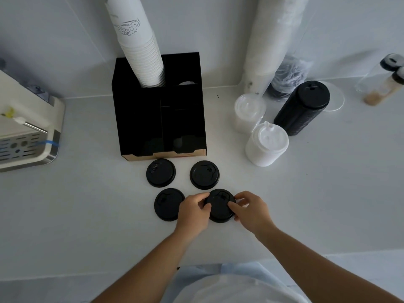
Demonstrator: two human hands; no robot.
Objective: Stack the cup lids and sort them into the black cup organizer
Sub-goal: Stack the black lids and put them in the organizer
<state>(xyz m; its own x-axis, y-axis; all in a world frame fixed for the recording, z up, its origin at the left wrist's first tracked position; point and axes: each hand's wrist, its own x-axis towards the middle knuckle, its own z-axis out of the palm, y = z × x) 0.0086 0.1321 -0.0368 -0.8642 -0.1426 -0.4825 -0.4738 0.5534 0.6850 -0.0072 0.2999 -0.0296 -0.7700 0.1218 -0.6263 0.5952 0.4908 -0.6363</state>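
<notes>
Several black cup lids lie on the white counter in front of the black cup organizer (140, 119). Two sit nearest the organizer, a left lid (160, 172) and a right lid (204, 174). Closer to me lie a near-left lid (167, 204) and a near-right lid (219, 206). My left hand (193, 212) and my right hand (251, 212) both grip the near-right lid by its rim, one on each side. A tall stack of white paper cups (140, 51) stands in the organizer's back-left slot.
A tall black lid stack (302, 108) stands at the right, with a clear lid stack (249, 112) and a white lid stack (265, 145) beside it. Bagged white cups (273, 40) lean on the wall. A coffee machine (28, 132) sits at the left.
</notes>
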